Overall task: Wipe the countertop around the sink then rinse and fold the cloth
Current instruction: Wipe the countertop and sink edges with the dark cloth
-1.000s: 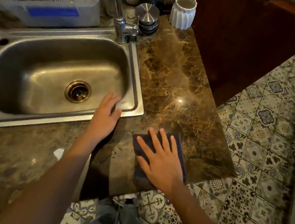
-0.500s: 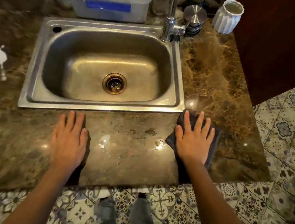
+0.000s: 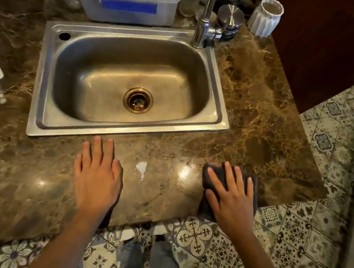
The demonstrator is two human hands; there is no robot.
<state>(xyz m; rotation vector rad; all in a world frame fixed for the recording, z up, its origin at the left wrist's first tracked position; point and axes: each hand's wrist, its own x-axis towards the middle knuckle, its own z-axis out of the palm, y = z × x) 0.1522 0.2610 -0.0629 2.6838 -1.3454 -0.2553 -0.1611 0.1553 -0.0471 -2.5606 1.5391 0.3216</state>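
Below the sink (image 3: 121,138), the right hand (image 3: 231,201) presses flat, fingers spread, on the cloth (image 3: 210,180); the left hand (image 3: 96,174) rests flat leftward, fingers together.

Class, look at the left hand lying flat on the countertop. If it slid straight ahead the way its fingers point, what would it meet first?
Probably the front rim of the steel sink: the left hand points straight at it, with only bare countertop between.
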